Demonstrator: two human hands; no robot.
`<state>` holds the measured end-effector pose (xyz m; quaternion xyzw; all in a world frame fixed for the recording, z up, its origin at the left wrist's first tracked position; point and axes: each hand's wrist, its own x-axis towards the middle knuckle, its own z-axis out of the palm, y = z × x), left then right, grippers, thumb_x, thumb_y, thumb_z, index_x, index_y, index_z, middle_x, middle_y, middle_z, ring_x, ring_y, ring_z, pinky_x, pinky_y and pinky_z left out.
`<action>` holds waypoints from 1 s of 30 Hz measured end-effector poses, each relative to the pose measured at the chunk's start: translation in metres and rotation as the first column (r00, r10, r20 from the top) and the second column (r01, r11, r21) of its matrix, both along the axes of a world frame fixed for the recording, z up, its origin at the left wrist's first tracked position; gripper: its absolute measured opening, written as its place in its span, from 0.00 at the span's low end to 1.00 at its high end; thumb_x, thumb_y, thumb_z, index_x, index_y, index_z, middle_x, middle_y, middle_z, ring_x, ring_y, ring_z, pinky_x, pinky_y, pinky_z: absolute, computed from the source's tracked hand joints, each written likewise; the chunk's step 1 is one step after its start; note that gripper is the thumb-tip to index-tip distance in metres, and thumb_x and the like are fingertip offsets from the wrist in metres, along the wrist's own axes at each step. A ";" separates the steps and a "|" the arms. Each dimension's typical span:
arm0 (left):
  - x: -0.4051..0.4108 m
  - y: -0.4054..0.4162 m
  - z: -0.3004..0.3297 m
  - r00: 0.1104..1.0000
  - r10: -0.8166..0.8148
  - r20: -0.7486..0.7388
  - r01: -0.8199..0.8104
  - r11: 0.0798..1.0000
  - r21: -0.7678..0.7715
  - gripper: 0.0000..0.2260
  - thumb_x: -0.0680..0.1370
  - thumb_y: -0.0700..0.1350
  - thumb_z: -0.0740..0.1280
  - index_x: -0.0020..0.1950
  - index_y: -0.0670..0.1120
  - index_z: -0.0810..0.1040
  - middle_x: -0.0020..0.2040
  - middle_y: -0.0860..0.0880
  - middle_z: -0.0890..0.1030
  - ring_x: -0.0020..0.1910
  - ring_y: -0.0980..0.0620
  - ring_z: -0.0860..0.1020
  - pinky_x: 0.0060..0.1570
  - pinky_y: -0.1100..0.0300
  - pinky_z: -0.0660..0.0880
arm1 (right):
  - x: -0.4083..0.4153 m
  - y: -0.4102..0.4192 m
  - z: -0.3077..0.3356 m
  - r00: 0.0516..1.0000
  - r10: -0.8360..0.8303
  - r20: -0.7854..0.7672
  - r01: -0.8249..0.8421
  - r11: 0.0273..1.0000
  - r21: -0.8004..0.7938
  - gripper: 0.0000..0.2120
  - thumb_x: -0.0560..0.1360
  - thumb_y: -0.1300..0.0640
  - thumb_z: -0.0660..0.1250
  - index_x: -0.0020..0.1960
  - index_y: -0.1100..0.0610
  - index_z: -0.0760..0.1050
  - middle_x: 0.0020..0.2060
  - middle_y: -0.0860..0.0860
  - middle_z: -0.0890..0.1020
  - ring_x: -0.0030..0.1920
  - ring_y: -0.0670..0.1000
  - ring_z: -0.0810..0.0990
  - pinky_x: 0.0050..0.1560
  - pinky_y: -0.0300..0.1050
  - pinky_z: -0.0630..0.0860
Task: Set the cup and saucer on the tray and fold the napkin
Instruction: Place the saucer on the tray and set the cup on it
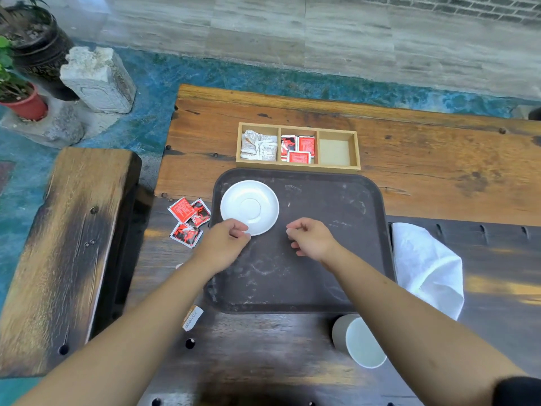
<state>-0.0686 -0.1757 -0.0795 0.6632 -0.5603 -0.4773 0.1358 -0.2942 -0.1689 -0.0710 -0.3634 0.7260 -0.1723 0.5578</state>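
Observation:
A white saucer [249,207] lies flat in the far left corner of the dark brown tray [328,197]. My left hand [224,244] is at the saucer's near rim, with thumb and forefinger curled and pinching the edge. Over the middle of the tray, my right hand [311,240] hovers with its fingers loosely curled and holds nothing. A grey cup [361,342] with a white inside sits tipped on the table just in front of the tray, partly hidden by my right forearm. A crumpled white napkin [427,268] lies on the table against the tray's right side.
A wooden box [298,166] with three compartments stands behind the tray, holding white and red packets. Three red packets [188,219] lie left of the tray, and another packet [192,317] lies near its front left corner. A wooden bench [73,244] stands to the left.

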 end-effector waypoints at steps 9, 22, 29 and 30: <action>-0.048 0.074 0.009 0.903 -0.428 0.046 0.430 0.899 -0.087 0.07 0.76 0.47 0.69 0.53 0.50 0.80 0.45 0.55 0.80 0.45 0.55 0.79 0.54 0.57 0.77 | -0.060 0.092 0.022 0.970 0.096 -0.225 -0.133 0.979 -0.154 0.03 0.75 0.53 0.67 0.43 0.49 0.78 0.32 0.43 0.77 0.34 0.44 0.75 0.42 0.42 0.73; -0.097 0.148 0.008 0.532 -0.756 0.382 0.802 0.595 0.061 0.33 0.78 0.53 0.64 0.79 0.50 0.53 0.75 0.47 0.63 0.74 0.45 0.62 0.70 0.45 0.66 | -0.125 0.226 0.034 0.926 0.022 -0.377 -0.062 0.993 -0.095 0.11 0.80 0.57 0.59 0.59 0.54 0.77 0.52 0.48 0.81 0.50 0.49 0.80 0.50 0.43 0.74; -0.098 0.166 -0.005 0.433 -0.795 0.425 0.811 0.549 0.203 0.36 0.78 0.54 0.62 0.80 0.50 0.46 0.81 0.48 0.49 0.79 0.44 0.48 0.76 0.41 0.53 | -0.125 0.249 0.029 0.963 -0.049 -0.267 0.036 0.998 -0.053 0.09 0.82 0.55 0.58 0.48 0.56 0.75 0.39 0.47 0.78 0.41 0.49 0.75 0.47 0.47 0.71; -0.097 0.167 -0.006 0.421 -0.797 0.433 0.812 0.544 0.211 0.36 0.79 0.55 0.62 0.80 0.50 0.45 0.81 0.48 0.48 0.79 0.43 0.48 0.76 0.41 0.52 | -0.124 0.250 0.029 0.963 -0.056 -0.262 0.045 0.998 -0.049 0.09 0.82 0.55 0.58 0.47 0.57 0.74 0.38 0.47 0.77 0.40 0.49 0.74 0.47 0.47 0.70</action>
